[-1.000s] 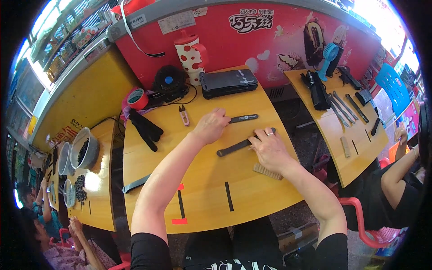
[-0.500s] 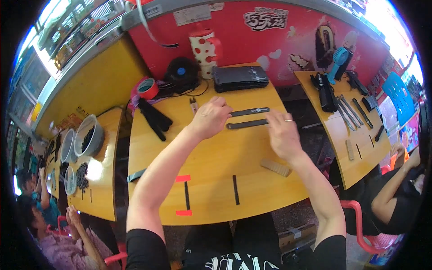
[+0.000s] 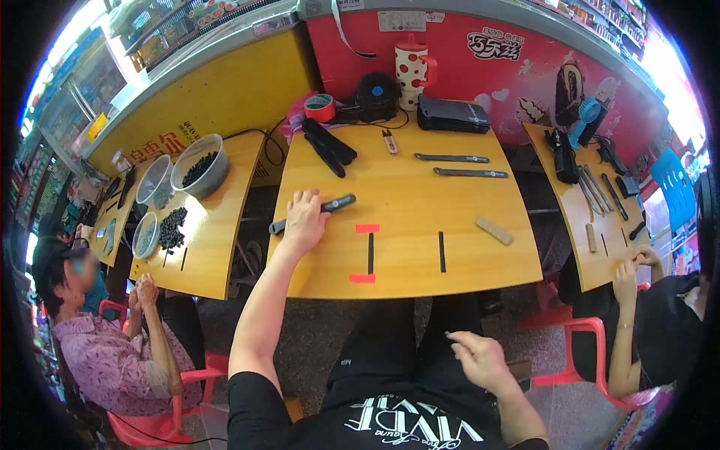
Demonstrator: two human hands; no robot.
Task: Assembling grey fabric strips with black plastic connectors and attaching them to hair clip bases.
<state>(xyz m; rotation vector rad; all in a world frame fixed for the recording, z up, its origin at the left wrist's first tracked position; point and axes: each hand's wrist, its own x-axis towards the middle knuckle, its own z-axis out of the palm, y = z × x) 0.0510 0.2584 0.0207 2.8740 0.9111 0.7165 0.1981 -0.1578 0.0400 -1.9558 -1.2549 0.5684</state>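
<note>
Landmark: the red-ended black tape mark [image 3: 370, 253] on your table [image 3: 405, 210]; all places are reckoned from it.

- Your left hand [image 3: 304, 220]: left of the mark and slightly beyond it; fingers bent down over a dark strip [image 3: 342, 202], touching it. Whether the grip is closed, you cannot tell.
- That strip: left of and beyond the mark, slanting, an end showing on each side of your hand.
- Your right hand [image 3: 484, 361]: nearer you than the mark and to its right, off the table; loosely half-open, fingers bent. Whether it has hold of anything small, you cannot tell.
- Two dark flat strips [image 3: 451, 158] [image 3: 471, 173]: beyond and right of the mark, side by side, apart.
- Pink snips [image 3: 390, 143]: well beyond the mark.
- Black tape line [image 3: 442, 252]: right of the mark.
- Beige block [image 3: 495, 231]: farther right, tilted.
- Spotted tumbler [image 3: 411, 77]: far beyond the mark, upright.
</note>
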